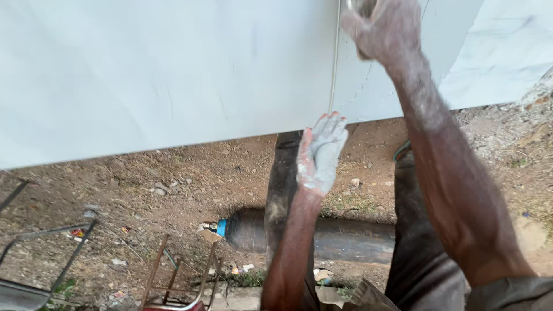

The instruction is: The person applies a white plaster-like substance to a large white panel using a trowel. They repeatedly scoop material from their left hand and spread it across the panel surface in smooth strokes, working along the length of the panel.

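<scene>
Across the frame's upper half stands a big pale grey-white stone slab (173,75), likely heavy, stiff, brittle-edged. Top centre, the dusty right hand (383,29) curls closed on something unclear; the left hand (319,152), fingers straight together, hovers near its lower edge.

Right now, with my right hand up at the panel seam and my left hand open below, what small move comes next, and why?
Probably press the open left hand flat on the white panel beside the seam. The right hand is closed on something at the top edge, mostly out of frame, while the dusty left palm hovers just below the panel's lower edge, touching nothing.
</scene>
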